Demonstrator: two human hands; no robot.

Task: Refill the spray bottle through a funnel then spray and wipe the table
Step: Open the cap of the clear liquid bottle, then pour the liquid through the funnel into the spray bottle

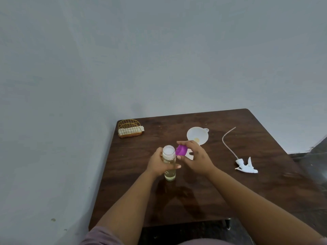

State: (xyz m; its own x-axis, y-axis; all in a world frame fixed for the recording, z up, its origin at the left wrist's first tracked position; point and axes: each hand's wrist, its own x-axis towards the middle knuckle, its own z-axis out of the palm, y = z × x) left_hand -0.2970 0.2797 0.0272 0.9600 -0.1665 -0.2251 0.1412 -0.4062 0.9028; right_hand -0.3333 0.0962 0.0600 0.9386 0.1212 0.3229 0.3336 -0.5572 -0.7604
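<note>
- Bottle (169,163): clear, upright on the table (221,195), near its middle; I see pale yellowish liquid in the lower part and an uncapped mouth covered by a white seal or foam, I cannot tell which.
- Left hand (158,164): wrapped round the bottle's body, thumb lying across the front; it holds the bottle steady on the wood.
- Right hand (195,157): fingers curled, pinching a purple cap (181,150) just beside the bottle's mouth; the cap is tilted and off the neck.
- Funnel (197,136): white, lying on the table beyond my right hand, wide mouth turned towards the camera, small tab at its upper rim.
- Spray head (246,166): white trigger unit on its side, to the right, well apart from the bottle; its thin dip tube (228,140) curves away towards the far edge.
- Wire holder (129,128): gold-coloured, at the far left corner of the table, with white folded material inside.
- Table: dark wood grain, set against a pale grey wall (123,59).
</note>
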